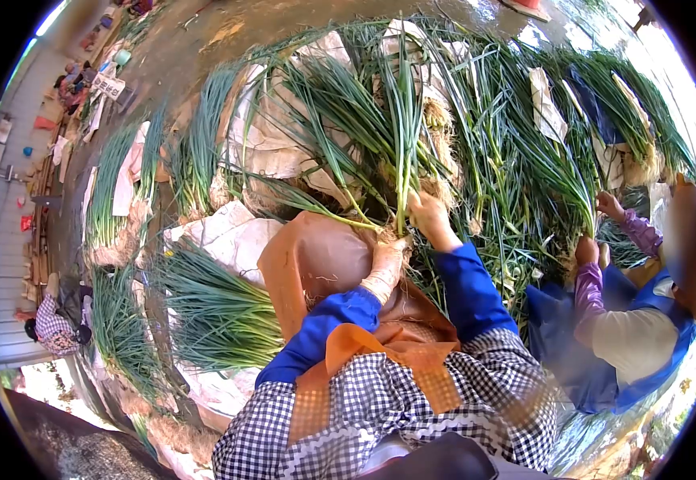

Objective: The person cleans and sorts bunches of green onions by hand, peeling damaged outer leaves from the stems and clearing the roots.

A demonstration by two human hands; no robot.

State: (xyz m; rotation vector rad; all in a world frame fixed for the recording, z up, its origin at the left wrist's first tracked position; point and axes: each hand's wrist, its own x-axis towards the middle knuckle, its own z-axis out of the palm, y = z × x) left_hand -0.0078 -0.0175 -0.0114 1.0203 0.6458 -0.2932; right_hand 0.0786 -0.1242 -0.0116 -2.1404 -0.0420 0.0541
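My left hand is closed around the root ends of a few green onions, whose leaves fan out up and to the left. Close beside it, my right hand has its fingers closed at the lower stalks of upright green onions. The two hands nearly meet over my lap, where an orange-brown apron covers my knee. Fine pale roots hang around my left fingers. Part of the grip of each hand is hidden by the stalks and roots.
Loose green onions lie thick to the right. Bundles on pale sacks spread ahead, with another bundle at left. A co-worker in purple sleeves handles green onions at right. Another person is at far left.
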